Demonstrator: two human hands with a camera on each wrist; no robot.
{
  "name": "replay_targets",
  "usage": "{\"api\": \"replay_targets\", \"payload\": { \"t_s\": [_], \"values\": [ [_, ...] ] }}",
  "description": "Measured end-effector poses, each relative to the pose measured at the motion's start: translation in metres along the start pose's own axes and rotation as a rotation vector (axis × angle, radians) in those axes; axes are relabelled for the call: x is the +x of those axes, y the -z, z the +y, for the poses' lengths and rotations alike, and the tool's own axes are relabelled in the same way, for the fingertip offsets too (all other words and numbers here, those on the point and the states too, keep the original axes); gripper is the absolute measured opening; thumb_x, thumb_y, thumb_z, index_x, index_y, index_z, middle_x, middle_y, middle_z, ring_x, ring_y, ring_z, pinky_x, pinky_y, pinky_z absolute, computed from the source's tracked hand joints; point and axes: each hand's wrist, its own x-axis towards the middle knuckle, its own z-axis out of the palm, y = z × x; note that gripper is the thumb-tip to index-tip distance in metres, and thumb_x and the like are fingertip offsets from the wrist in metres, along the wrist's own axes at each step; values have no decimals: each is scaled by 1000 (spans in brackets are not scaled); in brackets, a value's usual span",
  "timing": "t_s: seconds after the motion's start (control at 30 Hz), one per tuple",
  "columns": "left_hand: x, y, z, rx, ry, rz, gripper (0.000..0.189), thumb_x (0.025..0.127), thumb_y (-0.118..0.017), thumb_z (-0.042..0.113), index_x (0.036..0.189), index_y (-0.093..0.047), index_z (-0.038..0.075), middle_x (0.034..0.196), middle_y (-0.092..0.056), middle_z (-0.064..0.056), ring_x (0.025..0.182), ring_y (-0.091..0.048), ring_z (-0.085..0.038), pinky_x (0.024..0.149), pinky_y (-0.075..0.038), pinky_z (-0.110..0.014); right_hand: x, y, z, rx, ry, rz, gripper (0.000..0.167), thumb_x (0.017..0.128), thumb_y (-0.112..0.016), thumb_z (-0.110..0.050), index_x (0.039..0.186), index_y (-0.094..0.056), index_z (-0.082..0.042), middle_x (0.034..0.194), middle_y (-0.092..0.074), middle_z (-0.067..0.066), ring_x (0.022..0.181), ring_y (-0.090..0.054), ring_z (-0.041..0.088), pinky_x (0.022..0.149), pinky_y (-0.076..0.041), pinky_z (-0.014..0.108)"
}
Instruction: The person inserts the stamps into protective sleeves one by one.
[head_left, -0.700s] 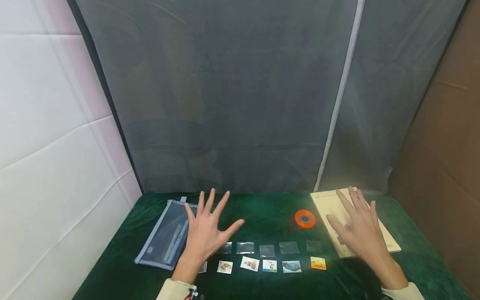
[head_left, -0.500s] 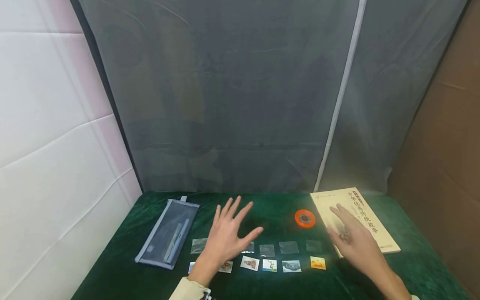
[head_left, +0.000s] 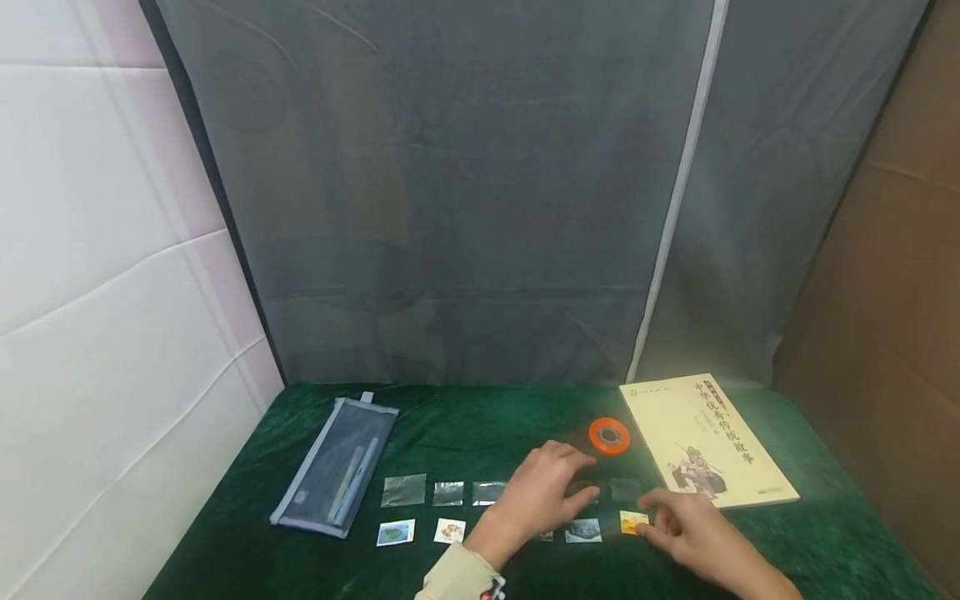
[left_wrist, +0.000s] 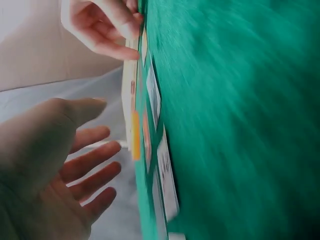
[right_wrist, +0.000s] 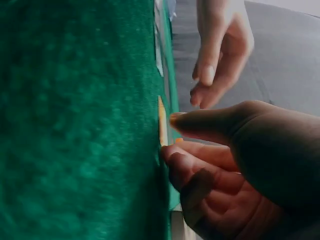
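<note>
My right hand [head_left: 690,533] reaches low over the green cloth, its thumb and fingertips right at the edge of a small yellow-orange picture stamp [head_left: 632,522]. In the right wrist view this stamp [right_wrist: 162,122] lies on the cloth, with the thumb apart from the fingers. My left hand [head_left: 543,492] hovers over the middle of the rows, fingers loosely bent and holding nothing. It hides part of the stamps and sleeves beneath. A grey-blue stamp [head_left: 583,531] shows just right of it. Farther left lie a blue-green stamp [head_left: 395,532] and a white one with a picture [head_left: 450,530].
Behind the stamps runs a row of small clear plastic sleeves [head_left: 403,490]. A grey mesh zip pouch [head_left: 315,492] with slim tools inside lies at the left. An orange disc with a grey centre [head_left: 600,446] and a cream book [head_left: 675,408] lie at the right.
Both hands, spread in the air before, have come down. The left has moved right over the middle of the rows; the right has moved off the book to the yellow-orange stamp.
</note>
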Motion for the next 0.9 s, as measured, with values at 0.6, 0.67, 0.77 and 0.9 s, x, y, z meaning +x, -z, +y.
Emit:
{"api": "replay_targets", "payload": {
  "t_s": [0.6,0.67,0.77,0.9],
  "values": [
    [32,-38,22,78,105,-66,24,92,-87,41,112,-80,29,114,-74,13,99,-66,-8,85,-56,-28,1,-3,2,53,-9,-2,23,93,-86,-25,102,-68,-15,73,-61,-12,60,-53,-1,55,-47,23],
    [34,-38,22,68,119,-70,24,91,-89,40,110,-80,29,113,-74,13,100,-67,-8,86,-56,-28,1,-2,3,51,-19,-2,22,93,-86,-25,100,-67,-16,73,-61,-12,60,-53,-1,55,-47,23],
    [35,-37,22,42,135,-73,24,90,-90,38,108,-79,29,112,-73,13,100,-67,-9,86,-56,-29,1,-2,4,55,-19,-6,21,93,-86,-24,98,-67,-16,73,-60,-11,60,-52,-1,54,-47,23],
    [36,-36,22,-33,165,-82,22,89,-91,33,106,-77,30,105,-73,16,95,-65,-4,82,-55,-26,0,-1,6,67,-18,-18,14,96,-82,-21,99,-69,-16,73,-61,-11,60,-53,-1,55,-47,24]
  ]
}}
